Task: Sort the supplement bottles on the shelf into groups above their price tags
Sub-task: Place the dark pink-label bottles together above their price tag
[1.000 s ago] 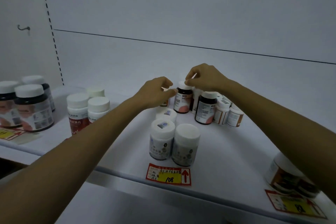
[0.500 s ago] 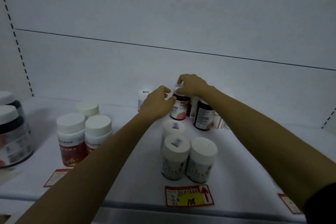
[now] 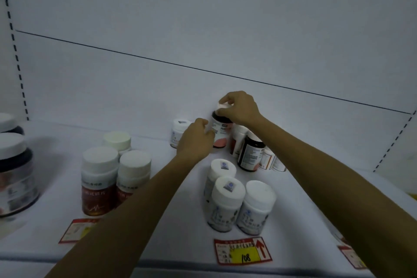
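At the near edge of the shelf (image 3: 185,244) we note a red price tag marked 108 (image 3: 242,251). A second tag (image 3: 76,230) lies to its left, and a third tag (image 3: 352,257) sits at the right, partly cut off.

Just behind the 108 tag, three white bottles (image 3: 228,205) stand upright in a tight cluster. Behind the second tag stand two red-labelled bottles (image 3: 99,180), with a cream-capped bottle (image 3: 117,141) just beyond them. Large dark jars (image 3: 15,171) occupy the left edge.

Farther back, the left hand (image 3: 195,140) has its fingers curled against the left side of a dark bottle (image 3: 222,135). We cannot tell whether it grips the bottle or merely touches it. The right hand (image 3: 239,108) pinches that bottle's white cap from above between thumb and fingertips.

The dark bottle stands upright near the back wall. To its left is a lone white bottle (image 3: 178,128), partly hidden by the left hand. Just to its right stand another dark-glass bottle (image 3: 250,153) and small orange-labelled bottles (image 3: 270,161).
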A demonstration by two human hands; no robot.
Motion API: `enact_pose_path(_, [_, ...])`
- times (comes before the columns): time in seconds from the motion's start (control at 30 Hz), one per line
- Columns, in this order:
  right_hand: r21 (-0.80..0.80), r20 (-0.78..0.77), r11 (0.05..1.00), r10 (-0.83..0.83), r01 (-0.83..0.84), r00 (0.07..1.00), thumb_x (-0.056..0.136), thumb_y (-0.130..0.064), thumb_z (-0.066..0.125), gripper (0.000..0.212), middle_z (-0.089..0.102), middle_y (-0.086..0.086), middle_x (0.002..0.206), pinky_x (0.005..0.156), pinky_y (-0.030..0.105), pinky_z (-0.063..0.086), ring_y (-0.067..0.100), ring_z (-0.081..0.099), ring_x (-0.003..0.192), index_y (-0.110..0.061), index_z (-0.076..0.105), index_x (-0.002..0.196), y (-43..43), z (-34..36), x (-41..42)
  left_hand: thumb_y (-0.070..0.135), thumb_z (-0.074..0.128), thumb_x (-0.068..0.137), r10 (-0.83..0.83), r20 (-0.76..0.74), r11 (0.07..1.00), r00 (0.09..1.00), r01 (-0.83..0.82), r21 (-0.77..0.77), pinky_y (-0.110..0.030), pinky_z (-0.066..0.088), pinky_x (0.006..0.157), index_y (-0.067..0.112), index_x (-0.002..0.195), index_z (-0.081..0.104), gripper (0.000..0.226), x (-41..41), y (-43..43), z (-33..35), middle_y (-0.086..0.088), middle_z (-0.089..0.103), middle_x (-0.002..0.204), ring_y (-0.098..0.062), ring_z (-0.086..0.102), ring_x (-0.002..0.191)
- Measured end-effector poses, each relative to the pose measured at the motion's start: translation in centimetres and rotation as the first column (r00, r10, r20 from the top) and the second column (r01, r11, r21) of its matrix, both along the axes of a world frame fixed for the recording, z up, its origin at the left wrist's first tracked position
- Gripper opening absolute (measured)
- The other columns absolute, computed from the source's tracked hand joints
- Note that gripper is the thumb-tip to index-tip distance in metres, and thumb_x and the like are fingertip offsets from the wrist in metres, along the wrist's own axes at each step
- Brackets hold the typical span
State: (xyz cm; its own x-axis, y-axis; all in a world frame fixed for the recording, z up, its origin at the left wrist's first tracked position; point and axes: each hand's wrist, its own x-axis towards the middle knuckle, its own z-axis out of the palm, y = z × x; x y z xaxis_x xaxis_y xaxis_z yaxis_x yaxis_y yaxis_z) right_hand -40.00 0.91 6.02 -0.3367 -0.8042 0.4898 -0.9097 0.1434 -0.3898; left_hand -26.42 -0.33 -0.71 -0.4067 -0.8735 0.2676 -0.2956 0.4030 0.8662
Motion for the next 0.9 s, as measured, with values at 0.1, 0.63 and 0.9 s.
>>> enact_pose_path(0.1, [-0.094, 0.112, 0.995, 0.055, -0.045, 0.992, 0.076, -0.03, 0.073, 0.03, 0.068, 0.006, 0.109, 0.082, 0.032, 0.052, 0.019, 0.062, 0.101, -0.015, 0.07, 0.101, 2.4, 2.2, 1.8, 0.04, 0.058, 0.086, -0.024, -0.075, 1.0, 0.997, 0.023, -0.017, -0.039, 0.046, 0.096, 0.017, 0.129, 0.042, 0.051, 0.1, 1.5, 0.9, -0.004, 0.057, 0.126, -0.023, 0.057, 0.11])
enact_pose_path(0.63, [-0.551, 0.632, 0.833, 0.452, -0.045, 0.63, 0.092, -0.028, 0.056, 0.027, 0.061, -0.022, 0.109, 0.078, 0.014, 0.05, -0.001, 0.061, 0.101, -0.032, 0.057, 0.119, 23.3, -5.2, 12.5, 0.028, 0.07, 0.078, -0.099, -0.518, 0.99, 0.85, 0.137, 0.036, -0.013, 0.054, 0.066, 0.021, 0.127, 0.048, 0.054, 7.5, 16.7, 2.3, 0.004, 0.062, 0.11, -0.008, 0.063, 0.095])
enact_pose_path(0.9, [-0.602, 0.587, 0.791, 0.533, -0.113, 0.609, 0.088, -0.008, 0.059, 0.038, 0.06, -0.021, 0.11, 0.072, 0.009, 0.051, -0.012, 0.061, 0.095, -0.026, 0.052, 0.121, 29.7, -9.6, 17.1, 0.03, 0.071, 0.076, -0.059, -0.516, 0.982, 0.854, 0.143, 0.126, -0.03, 0.058, 0.079, 0.021, 0.123, 0.051, 0.052, 11.7, 24.3, -0.5, 0.001, 0.065, 0.111, -0.016, 0.066, 0.097])
